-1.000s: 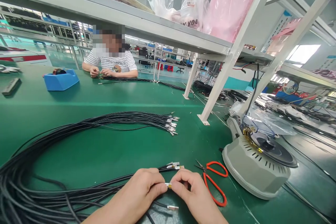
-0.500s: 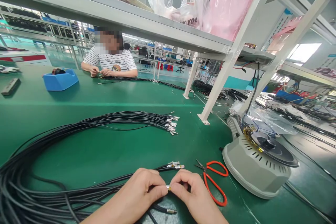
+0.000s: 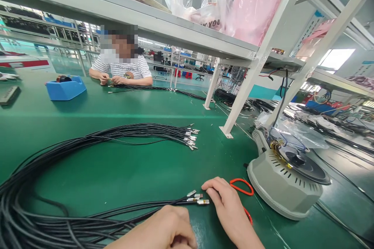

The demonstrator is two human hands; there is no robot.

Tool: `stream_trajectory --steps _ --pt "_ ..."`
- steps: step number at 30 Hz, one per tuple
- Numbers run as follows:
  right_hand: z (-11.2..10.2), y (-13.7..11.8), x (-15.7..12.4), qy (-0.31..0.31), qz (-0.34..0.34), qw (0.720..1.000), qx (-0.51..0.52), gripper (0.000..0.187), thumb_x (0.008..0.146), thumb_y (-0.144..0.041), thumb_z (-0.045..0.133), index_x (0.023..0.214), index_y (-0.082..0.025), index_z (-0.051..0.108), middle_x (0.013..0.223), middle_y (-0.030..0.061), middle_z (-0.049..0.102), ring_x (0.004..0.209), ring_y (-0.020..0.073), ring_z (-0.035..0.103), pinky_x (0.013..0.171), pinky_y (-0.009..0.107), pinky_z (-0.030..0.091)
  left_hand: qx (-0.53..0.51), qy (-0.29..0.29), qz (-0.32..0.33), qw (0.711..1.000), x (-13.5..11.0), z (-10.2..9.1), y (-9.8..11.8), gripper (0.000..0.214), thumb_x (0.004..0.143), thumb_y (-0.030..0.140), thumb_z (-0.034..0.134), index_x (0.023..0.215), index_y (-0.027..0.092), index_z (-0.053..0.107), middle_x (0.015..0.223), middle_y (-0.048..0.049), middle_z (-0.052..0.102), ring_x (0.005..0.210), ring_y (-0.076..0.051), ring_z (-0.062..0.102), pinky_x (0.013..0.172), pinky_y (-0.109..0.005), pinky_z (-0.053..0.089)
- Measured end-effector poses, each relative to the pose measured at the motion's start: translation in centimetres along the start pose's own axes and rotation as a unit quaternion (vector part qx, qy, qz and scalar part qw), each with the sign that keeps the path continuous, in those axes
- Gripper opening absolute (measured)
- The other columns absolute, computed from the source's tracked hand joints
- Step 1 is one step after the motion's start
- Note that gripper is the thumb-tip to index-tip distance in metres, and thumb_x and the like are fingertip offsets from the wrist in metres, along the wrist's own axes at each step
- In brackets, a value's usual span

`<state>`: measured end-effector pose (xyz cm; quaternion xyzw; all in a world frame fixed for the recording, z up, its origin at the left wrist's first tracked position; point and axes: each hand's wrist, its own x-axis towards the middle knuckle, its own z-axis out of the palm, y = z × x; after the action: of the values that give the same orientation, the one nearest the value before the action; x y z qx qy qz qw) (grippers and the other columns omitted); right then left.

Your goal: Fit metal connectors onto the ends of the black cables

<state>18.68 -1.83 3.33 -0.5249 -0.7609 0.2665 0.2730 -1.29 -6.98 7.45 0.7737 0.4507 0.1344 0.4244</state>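
Note:
My left hand [image 3: 172, 223] is low in the view, its fingers curled downward over the near side of the black cables [image 3: 96, 218]; whatever may be between its fingertips is hidden. My right hand [image 3: 226, 204] is just right of several silver cable connectors [image 3: 202, 202], some with yellowish tape round them. Its fingers are loosely bent, thumb apart, with nothing visible in them. Behind this hand lie scissors with red handles [image 3: 242, 186], partly covered by it. The far ends of a cable bundle [image 3: 191, 138], also with silver connectors, rest further back on the green table.
A grey round tape dispenser [image 3: 288, 190] stands to the right. Beyond are a white shelf post [image 3: 242, 93] and an overhead shelf [image 3: 175, 27] with plastic bags. A blue tape holder [image 3: 66, 88] sits at the far left. A person [image 3: 122, 72] works across the table.
Both hands have parted from the taped connector they were pinching, and it now lies with the others. My left hand has moved down and nearer; my right has shifted right, over the scissors.

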Motion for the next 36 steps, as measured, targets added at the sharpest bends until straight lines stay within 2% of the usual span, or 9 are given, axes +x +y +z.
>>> stream_trajectory --steps 2,4,7,10,14,17,22,27,36 --pt "-0.5 -0.3 -0.2 -0.041 0.002 0.999 0.002 0.016 0.093 -0.018 0.053 0.086 -0.022 0.067 0.084 -0.0009 0.065 0.086 0.0180 0.059 0.088 0.033 0.039 0.013 0.057 0.004 0.998 0.5 0.0 -0.6 0.018 0.084 0.010 0.062 0.076 0.023 0.072 0.084 0.0033 0.061 0.082 -0.015 0.059 0.071 -0.022 0.042" --pt "-0.9 -0.5 -0.3 -0.074 0.010 0.997 -0.010 0.011 0.084 -0.013 0.063 0.082 -0.022 0.069 0.077 -0.0022 0.064 0.082 0.0174 0.059 0.082 0.030 0.039 0.046 0.120 0.019 0.992 1.1 0.0 -1.4 0.018 0.091 0.014 0.058 0.077 0.021 0.068 0.086 0.0018 0.059 0.086 -0.017 0.057 0.076 -0.025 0.042" --pt "-1.1 -0.9 -0.6 -0.080 0.012 0.997 -0.011 0.013 0.079 -0.009 0.066 0.074 -0.020 0.071 0.073 -0.0012 0.064 0.079 0.0170 0.057 0.070 0.027 0.036 0.090 0.158 0.048 0.982 1.9 0.2 -2.3 0.016 0.094 0.012 0.054 0.097 0.023 0.066 0.099 -0.0009 0.061 0.096 -0.020 0.054 0.085 -0.030 0.042" --pt "-1.1 -1.2 -0.8 -0.096 0.023 0.992 0.078 0.014 0.081 -0.017 0.066 0.070 -0.020 0.074 0.070 -0.0005 0.064 0.073 0.0161 0.056 0.068 0.027 0.036 0.140 0.140 0.071 0.978 2.2 0.8 -2.5 0.018 0.097 0.018 0.053 0.109 0.024 0.065 0.098 -0.0020 0.064 0.093 -0.021 0.054 0.084 -0.033 0.040" --pt "-1.4 -1.0 -0.8 -0.113 0.059 0.976 0.177 0.012 0.075 -0.027 0.072 0.068 -0.018 0.077 0.066 -0.0016 0.058 0.064 0.0134 0.048 0.060 0.026 0.032 0.122 0.105 0.056 0.985 2.4 1.3 -1.9 0.034 0.103 0.025 0.039 0.083 0.019 0.066 0.078 -0.0006 0.061 0.074 -0.016 0.055 0.067 -0.026 0.038" --pt "-1.7 -0.7 -0.9 -0.124 0.068 0.971 0.193 0.008 0.070 -0.025 0.075 0.066 -0.018 0.076 0.064 -0.0033 0.055 0.062 0.0123 0.046 0.059 0.025 0.031 0.064 0.089 0.042 0.993 2.3 1.1 -1.1 0.039 0.103 0.027 0.036 0.075 0.019 0.062 0.078 0.0009 0.060 0.072 -0.013 0.056 0.064 -0.021 0.037" --pt "-2.2 -0.9 -1.2 -0.137 0.036 0.969 0.202 0.012 0.075 -0.017 0.068 0.071 -0.022 0.079 0.067 -0.0029 0.060 0.070 0.0143 0.053 0.066 0.025 0.035 0.080 0.096 0.028 0.992 1.9 0.7 0.0 0.042 0.101 0.030 0.038 0.063 0.018 0.052 0.066 0.0036 0.052 0.063 -0.012 0.050 0.059 -0.022 0.033" --pt "-2.2 -1.2 -1.3 -0.148 0.036 0.965 0.212 0.015 0.075 -0.014 0.067 0.067 -0.021 0.078 0.065 -0.0034 0.060 0.070 0.0137 0.054 0.067 0.025 0.036 0.059 0.101 0.022 0.993 1.7 0.5 0.1 0.039 0.098 0.029 0.038 0.069 0.019 0.063 0.069 0.0008 0.060 0.068 -0.015 0.055 0.064 -0.024 0.034" --pt "-2.0 -1.3 -1.3 -0.153 0.032 0.958 0.239 0.016 0.076 -0.013 0.066 0.065 -0.019 0.076 0.065 -0.0034 0.061 0.068 0.0127 0.056 0.067 0.024 0.038 0.019 0.083 0.016 0.996 1.6 0.4 0.2 0.037 0.095 0.032 0.038 0.061 0.019 0.046 0.060 0.0039 0.040 0.059 -0.013 0.042 0.059 -0.025 0.028"
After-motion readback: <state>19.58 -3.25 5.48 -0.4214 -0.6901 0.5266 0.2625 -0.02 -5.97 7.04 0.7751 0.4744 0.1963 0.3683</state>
